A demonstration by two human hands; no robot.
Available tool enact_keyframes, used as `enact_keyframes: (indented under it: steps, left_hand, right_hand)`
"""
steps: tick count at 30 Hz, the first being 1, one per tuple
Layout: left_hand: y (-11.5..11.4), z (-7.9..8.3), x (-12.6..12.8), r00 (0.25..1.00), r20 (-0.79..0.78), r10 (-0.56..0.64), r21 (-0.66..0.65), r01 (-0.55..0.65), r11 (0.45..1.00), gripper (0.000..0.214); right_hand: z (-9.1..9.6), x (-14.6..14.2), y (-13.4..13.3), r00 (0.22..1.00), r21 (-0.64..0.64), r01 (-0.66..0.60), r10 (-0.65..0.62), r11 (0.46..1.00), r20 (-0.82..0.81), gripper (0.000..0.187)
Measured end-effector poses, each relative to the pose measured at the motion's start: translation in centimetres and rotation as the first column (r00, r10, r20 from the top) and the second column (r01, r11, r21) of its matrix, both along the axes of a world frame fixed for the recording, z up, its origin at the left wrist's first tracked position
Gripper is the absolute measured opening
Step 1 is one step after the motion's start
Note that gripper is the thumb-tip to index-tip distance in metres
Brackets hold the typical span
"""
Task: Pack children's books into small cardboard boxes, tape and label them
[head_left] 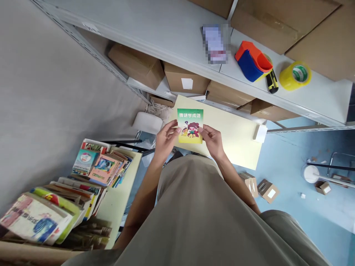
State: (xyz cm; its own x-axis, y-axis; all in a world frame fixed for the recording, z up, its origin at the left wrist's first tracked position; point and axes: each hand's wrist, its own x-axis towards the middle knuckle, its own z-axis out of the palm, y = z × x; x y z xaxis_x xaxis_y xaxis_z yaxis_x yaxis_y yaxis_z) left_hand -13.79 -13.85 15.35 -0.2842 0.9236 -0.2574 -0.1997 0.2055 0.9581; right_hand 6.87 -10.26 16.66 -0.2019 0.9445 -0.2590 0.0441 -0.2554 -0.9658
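Note:
A small green and yellow picture book (pixel 190 120) with a cartoon child on its cover is held up in front of me, above a pale yellow table (pixel 235 136). My left hand (pixel 165 138) pinches its left edge, thumb on the cover. Its right edge is gripped by my right hand (pixel 212 140). Both forearms rise from beside my grey shirt.
Stacks of children's books (pixel 94 166) lie on a side table at the left. A grey shelf (pixel 172 33) holds a red and blue tape dispenser (pixel 253 61), a yellow tape roll (pixel 295 75), a utility knife (pixel 272 81) and cardboard boxes (pixel 135 64). Small boxes (pixel 267 190) sit on the blue floor.

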Motion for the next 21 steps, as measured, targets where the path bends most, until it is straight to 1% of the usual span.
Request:
enact_keyframes:
  steps: [2, 4, 6, 8, 9, 11, 12, 13, 14, 16, 18, 21]
  left_hand:
    - [0.5, -0.6, -0.7, 0.99, 0.118, -0.078, -0.075, 0.087, 0.993, 0.075]
    - [0.8, -1.0, -1.0, 0.979, 0.179, -0.094, -0.14, 0.12, 0.983, 0.074]
    - [1.0, -1.3, -0.9, 0.982, 0.178, -0.059, -0.178, 0.091, 0.98, 0.074]
    - [1.2, -1.5, -0.8, 0.988, 0.153, -0.015, -0.183, 0.044, 0.982, 0.074]
    - [1.3, -1.6, -0.8, 0.991, 0.135, 0.001, -0.177, 0.023, 0.984, 0.073]
    - [1.4, -1.7, -0.7, 0.995, 0.092, 0.025, -0.157, -0.011, 0.988, 0.071]
    - [1.5, -1.7, -0.6, 0.997, 0.07, 0.035, -0.143, -0.025, 0.989, 0.07]
    - [1.6, -1.6, -0.5, 0.998, 0.051, 0.042, -0.127, -0.035, 0.991, 0.068]
    - [1.6, -1.5, -0.3, 0.999, 0.037, 0.04, -0.111, -0.036, 0.993, 0.066]
    - [1.6, -1.1, 0.3, 1.0, 0.021, 0.003, -0.069, -0.001, 0.998, 0.062]
    - [1.4, -0.6, 0.9, 0.997, 0.011, -0.08, -0.009, 0.08, 0.997, 0.057]
    - [1.1, -0.2, 1.4, 0.981, -0.026, -0.192, 0.076, 0.194, 0.978, 0.05]
  right_hand:
    - [-0.3, -0.2, 0.1, 1.0, -0.018, -0.003, 0.002, 1.0, -0.01, 0.068]
    - [-0.5, -0.5, 0.4, 1.0, -0.023, -0.018, 0.017, 1.0, -0.019, 0.068]
    - [-0.6, -0.8, 0.7, 0.999, -0.022, -0.041, 0.041, 0.999, -0.024, 0.068]
    - [-0.6, -1.0, 1.0, 1.0, 0.017, -0.022, 0.021, 1.0, 0.007, 0.067]
    - [-0.5, -1.1, 1.1, 0.999, 0.064, 0.014, -0.017, 0.998, 0.046, 0.066]
    - [-0.2, -1.3, 1.1, 0.983, 0.187, 0.096, -0.122, 0.978, 0.134, 0.062]
    - [0.0, -1.5, 0.9, 0.973, 0.236, 0.116, -0.158, 0.965, 0.166, 0.059]
    - [0.2, -1.7, 0.7, 0.969, 0.26, 0.115, -0.166, 0.959, 0.184, 0.056]
    - [0.3, -2.1, 0.5, 0.972, 0.256, 0.098, -0.148, 0.962, 0.184, 0.054]
    - [0.4, -2.9, 0.0, 0.984, 0.193, 0.057, -0.087, 0.98, 0.153, 0.053]
    - [0.3, -3.7, -0.4, 0.989, 0.133, 0.038, -0.056, 0.99, 0.134, 0.055]
    - [-0.4, -4.2, -0.3, 0.986, 0.102, 0.055, -0.07, 0.993, 0.15, 0.054]
